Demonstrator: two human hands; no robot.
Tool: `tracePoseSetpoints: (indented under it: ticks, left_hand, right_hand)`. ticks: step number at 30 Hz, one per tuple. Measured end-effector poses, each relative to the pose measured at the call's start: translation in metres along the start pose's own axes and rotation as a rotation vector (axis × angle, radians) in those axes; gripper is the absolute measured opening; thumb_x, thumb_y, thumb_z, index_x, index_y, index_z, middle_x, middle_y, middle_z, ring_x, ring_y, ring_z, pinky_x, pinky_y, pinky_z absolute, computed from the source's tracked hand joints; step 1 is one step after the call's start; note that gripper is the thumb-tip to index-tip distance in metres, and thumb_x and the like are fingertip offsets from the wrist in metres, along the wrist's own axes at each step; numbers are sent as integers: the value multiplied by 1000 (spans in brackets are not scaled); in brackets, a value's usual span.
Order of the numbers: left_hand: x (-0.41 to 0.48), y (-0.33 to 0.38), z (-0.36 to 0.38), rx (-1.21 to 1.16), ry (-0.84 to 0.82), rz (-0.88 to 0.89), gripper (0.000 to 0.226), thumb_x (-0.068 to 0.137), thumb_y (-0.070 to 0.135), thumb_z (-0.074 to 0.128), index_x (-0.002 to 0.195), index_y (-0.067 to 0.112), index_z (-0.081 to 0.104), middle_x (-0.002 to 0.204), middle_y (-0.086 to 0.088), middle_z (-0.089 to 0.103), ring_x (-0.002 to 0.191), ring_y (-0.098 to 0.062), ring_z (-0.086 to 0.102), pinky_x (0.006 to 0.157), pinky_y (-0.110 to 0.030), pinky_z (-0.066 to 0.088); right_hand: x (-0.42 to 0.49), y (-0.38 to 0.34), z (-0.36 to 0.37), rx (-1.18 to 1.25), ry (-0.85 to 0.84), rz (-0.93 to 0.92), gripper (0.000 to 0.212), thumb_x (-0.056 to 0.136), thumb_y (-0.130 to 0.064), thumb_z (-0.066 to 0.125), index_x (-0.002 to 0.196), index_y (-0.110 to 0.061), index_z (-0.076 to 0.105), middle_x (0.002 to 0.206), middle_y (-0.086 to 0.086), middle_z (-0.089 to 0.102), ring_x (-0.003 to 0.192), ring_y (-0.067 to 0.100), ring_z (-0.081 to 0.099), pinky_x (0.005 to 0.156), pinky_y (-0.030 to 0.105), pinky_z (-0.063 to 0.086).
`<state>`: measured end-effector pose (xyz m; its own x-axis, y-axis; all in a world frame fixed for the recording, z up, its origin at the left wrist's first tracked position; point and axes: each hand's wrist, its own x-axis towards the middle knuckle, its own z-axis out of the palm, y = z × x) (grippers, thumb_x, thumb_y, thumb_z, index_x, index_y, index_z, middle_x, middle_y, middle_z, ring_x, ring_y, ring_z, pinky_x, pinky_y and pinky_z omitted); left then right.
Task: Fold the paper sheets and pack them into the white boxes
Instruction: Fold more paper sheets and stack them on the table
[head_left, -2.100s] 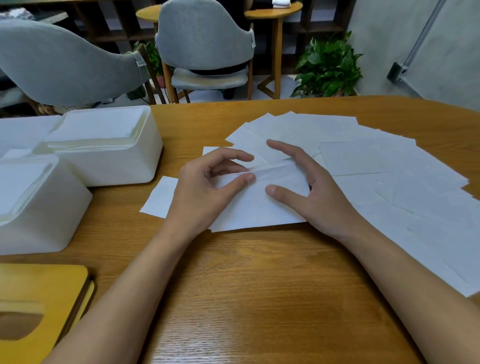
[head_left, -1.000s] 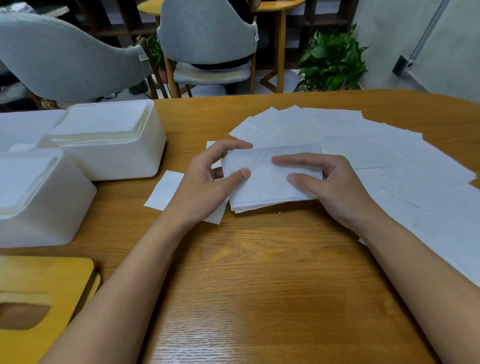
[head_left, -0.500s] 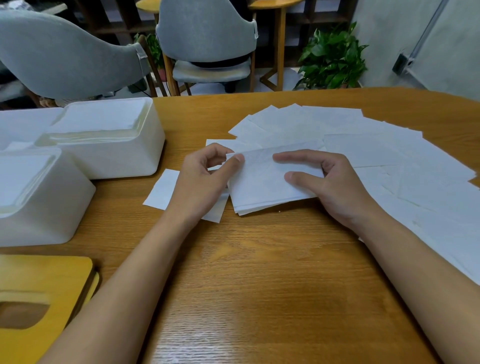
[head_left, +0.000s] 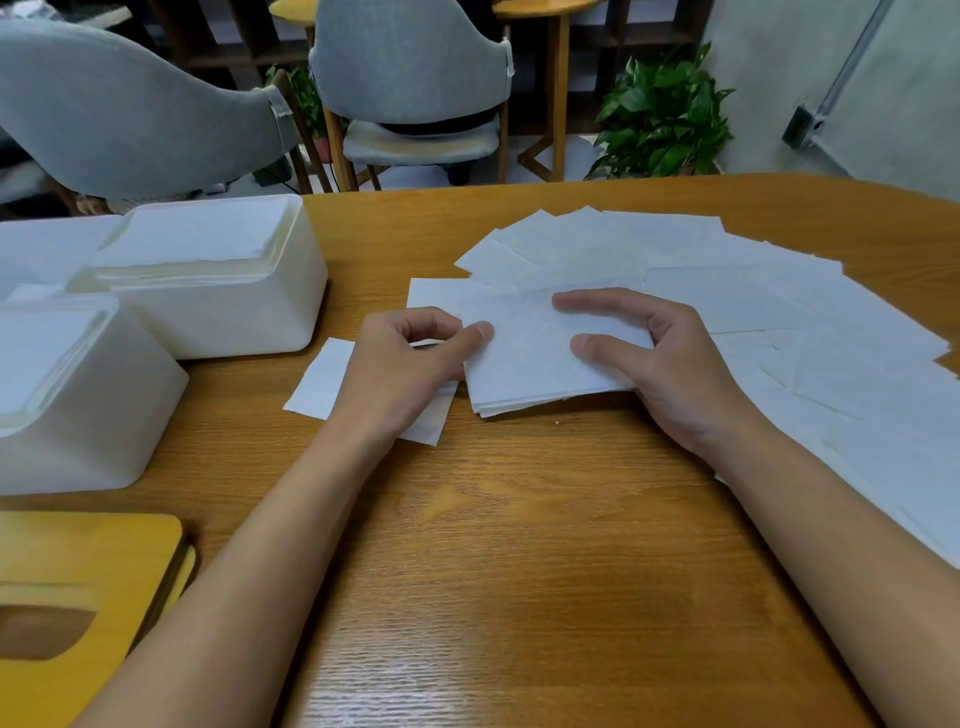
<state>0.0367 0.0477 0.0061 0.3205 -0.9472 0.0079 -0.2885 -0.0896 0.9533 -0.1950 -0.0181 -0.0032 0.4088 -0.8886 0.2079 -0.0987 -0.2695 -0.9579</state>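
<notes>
Right hand (head_left: 675, 374) grips folded white paper stack (head_left: 524, 364) at wooden tabletop (head_left: 519, 571) centre; left hand (head_left: 395, 369) pinches its left edge, fingers (head_left: 426, 317) curled.

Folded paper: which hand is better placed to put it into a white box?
Probably the left hand: its thumb touches the folded paper's left edge, and both white boxes stand on its side.
</notes>
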Motion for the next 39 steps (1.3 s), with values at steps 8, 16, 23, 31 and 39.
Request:
tracePoseSetpoints:
  ticks: [8, 16, 23, 31, 39]
  left_hand:
    - [-2, 4, -2, 0, 29, -5, 20, 88, 26, 84, 91, 8, 77, 92, 1, 78, 81, -10, 76, 74, -20, 57]
    - [3, -9, -22, 664, 23, 214, 34, 81, 12, 59, 111, 26, 65, 109, 11, 66, 106, -17, 63, 94, -50, 52]
    - [1, -6, -31, 842, 5, 53, 41, 83, 39, 63, 123, 31, 61, 121, 6, 49, 117, -22, 51, 97, -49, 47]
    - [3, -7, -30, 793, 11, 66, 30, 85, 28, 69, 114, 32, 61, 85, 11, 66, 93, -19, 61, 98, -44, 38]
    - [-2, 8, -32, 184, -244, 246, 25, 87, 1, 79, 101, 22, 75, 82, 3, 63, 65, -14, 56, 66, -29, 45]
  right_hand:
    - [0, 0, 0, -36, -6, 24, 26, 93, -7, 74, 111, -25, 82, 118, -17, 76, 119, -3, 64, 103, 14, 45]
    - [1, 2, -1, -118, 94, 30, 27, 93, -4, 72, 107, -24, 83, 111, -20, 77, 113, -10, 64, 95, 1, 39]
    - [1, 2, -1, -128, 100, 50, 26, 93, -5, 72, 105, -26, 83, 112, -18, 77, 113, -8, 64, 96, 2, 40]
    - [2, 2, 1, -160, 99, 71, 27, 95, -9, 71, 106, -31, 82, 113, -25, 75, 115, -11, 61, 95, 0, 39]
    - [2, 3, 2, -146, 124, 94, 25, 99, -15, 68, 112, -32, 81, 119, -24, 74, 119, -11, 59, 93, -2, 37]
